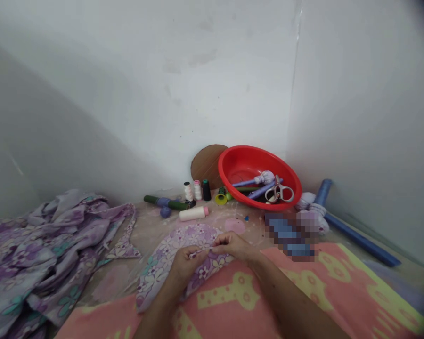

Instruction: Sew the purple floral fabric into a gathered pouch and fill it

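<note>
A piece of purple flowered fabric lies in front of me, partly over a pink and yellow cloth. My left hand is closed on the fabric, pinching a fold of its edge. Close beside it, my right hand has thumb and forefinger pressed together at the same fold. Whether a needle or thread sits between those fingertips is too small to tell. Just beyond the fabric a white thread spool with a pink end lies on its side.
A tilted red basin holds scissors and wrapped sticks, with round cardboard behind. Several thread spools stand near the wall. Flowered cloth is heaped at left. A blue tube lies at right beside a pixelated patch.
</note>
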`<action>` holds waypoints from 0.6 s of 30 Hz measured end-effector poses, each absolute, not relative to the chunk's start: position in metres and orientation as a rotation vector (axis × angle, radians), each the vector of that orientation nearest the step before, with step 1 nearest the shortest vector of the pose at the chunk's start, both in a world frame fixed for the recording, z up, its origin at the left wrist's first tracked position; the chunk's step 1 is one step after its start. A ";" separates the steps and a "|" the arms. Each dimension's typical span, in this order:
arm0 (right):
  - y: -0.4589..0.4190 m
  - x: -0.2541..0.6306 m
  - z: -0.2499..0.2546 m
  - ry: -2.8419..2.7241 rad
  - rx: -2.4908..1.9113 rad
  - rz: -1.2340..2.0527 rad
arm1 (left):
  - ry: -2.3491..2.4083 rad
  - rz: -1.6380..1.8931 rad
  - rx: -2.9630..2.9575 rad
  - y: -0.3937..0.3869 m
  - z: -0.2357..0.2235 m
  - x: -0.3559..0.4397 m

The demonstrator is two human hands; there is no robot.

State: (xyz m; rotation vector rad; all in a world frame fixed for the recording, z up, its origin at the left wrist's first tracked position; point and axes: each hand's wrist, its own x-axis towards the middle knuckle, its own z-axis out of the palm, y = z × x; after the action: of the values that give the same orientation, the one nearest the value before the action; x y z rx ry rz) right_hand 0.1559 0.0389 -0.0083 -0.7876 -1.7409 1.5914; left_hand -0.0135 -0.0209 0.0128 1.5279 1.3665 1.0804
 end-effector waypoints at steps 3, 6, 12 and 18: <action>0.039 0.156 -0.010 -1.748 -0.801 1.579 | 1.365 1.073 1.528 -0.020 0.011 -0.014; 0.040 0.156 -0.011 -1.764 -0.819 1.543 | 1.373 1.050 1.511 -0.018 0.010 -0.014; 0.038 0.157 -0.008 -1.798 -0.769 1.550 | 1.309 1.086 1.411 -0.020 0.011 -0.014; 0.038 0.159 -0.010 -1.822 -0.785 1.523 | 1.325 1.125 1.324 -0.020 0.010 -0.012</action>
State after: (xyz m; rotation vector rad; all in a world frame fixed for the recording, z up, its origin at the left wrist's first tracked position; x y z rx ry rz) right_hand 0.1592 0.0385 -0.0098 -0.7847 -1.8222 1.5225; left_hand -0.0123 -0.0202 0.0097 1.3243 1.3251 1.1246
